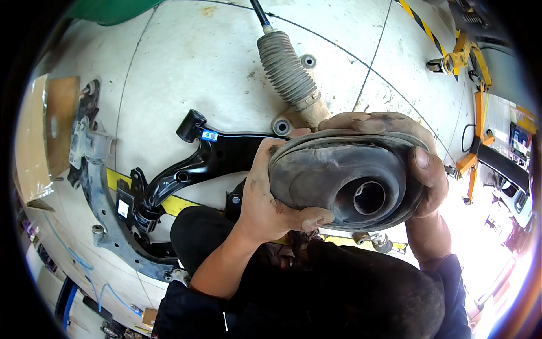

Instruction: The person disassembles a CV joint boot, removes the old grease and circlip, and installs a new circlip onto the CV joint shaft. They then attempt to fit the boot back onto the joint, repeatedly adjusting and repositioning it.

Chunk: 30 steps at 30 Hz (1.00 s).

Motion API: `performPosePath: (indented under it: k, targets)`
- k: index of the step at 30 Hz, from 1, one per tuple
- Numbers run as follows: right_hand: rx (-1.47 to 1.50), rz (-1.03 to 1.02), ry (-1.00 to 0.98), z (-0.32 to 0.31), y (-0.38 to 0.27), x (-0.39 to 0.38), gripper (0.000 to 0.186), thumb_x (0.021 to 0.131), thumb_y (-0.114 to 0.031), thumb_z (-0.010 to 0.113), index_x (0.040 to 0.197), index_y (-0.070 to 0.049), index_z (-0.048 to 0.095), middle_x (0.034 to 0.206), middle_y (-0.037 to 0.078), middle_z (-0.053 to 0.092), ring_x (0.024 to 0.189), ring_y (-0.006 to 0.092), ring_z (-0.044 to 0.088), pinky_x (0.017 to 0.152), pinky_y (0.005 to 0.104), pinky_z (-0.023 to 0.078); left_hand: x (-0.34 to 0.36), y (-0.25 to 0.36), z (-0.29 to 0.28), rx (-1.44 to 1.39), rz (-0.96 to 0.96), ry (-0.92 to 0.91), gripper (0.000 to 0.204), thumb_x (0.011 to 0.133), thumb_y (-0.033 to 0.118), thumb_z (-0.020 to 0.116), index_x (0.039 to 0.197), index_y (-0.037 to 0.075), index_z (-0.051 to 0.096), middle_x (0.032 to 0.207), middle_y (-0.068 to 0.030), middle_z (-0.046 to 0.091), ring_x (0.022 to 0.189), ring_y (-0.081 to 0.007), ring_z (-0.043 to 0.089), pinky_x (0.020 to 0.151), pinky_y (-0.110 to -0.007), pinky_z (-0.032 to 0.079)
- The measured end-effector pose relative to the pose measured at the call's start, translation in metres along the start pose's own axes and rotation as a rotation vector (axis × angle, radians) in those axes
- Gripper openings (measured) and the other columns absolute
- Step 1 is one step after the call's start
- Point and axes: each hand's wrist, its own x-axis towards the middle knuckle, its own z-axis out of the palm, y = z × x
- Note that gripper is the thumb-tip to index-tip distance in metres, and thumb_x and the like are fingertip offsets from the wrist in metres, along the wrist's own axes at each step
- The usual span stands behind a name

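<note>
Both my hands grip a dusty black oval rubber boot with a round collar and an open hole in it. My left hand wraps its left side, thumb across the lower front. Around the far edge and right side curls my right hand, its thumb pressing the rim. Beyond the boot, a steering rack with a ribbed bellows runs away from me over the floor. Whether the boot touches the rack is hidden. A shiny black control arm with labels lies to the left.
A worn grey control arm lies farther left, beside a cardboard box. Behind my hands is a tie rod end. Yellow wheeled equipment stands at the far right, and a green object at the far left.
</note>
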Motion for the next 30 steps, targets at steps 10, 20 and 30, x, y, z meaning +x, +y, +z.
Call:
performPosePath:
  k: [10,20,30]
  targets:
    - [0.209,0.022,-0.047,0.012,-0.024,0.005,0.071,0.089,-0.051,0.047,0.118,0.013,0.056,0.111,0.038,0.059,0.104,0.0505,0.062,0.084,0.0498,0.055,-0.012,0.01,0.006,-0.241,0.016,0.173,0.095,0.065,0.048,0.09,0.123,-0.006,0.038,0.118,-0.0173,0.056,0.106,-0.0185,0.058,0.088,-0.031,0.049]
    - [0.383,-0.096,-0.086,0.035,-0.023,0.022,0.085,0.093,-0.068,0.034,0.133,0.006,0.044,0.122,0.039,0.053,0.112,0.0454,0.059,0.094,0.052,0.05,-0.025,0.022,-0.01,-0.18,0.039,0.241,0.092,0.072,0.054,0.082,0.126,-0.006,0.038,0.112,-0.0142,0.058,0.1,-0.0157,0.058,0.085,-0.029,0.049]
    - [0.087,-0.095,-0.094,-0.021,-0.03,0.013,0.07,0.101,-0.056,0.024,0.137,-0.001,0.046,0.134,0.028,0.053,0.119,0.0376,0.056,0.105,0.0462,0.04,-0.018,0.019,-0.01,-0.288,0.254,0.119,0.077,0.08,0.049,0.077,0.124,-0.005,0.044,0.109,-0.0123,0.059,0.094,-0.0151,0.057,0.083,-0.028,0.047]
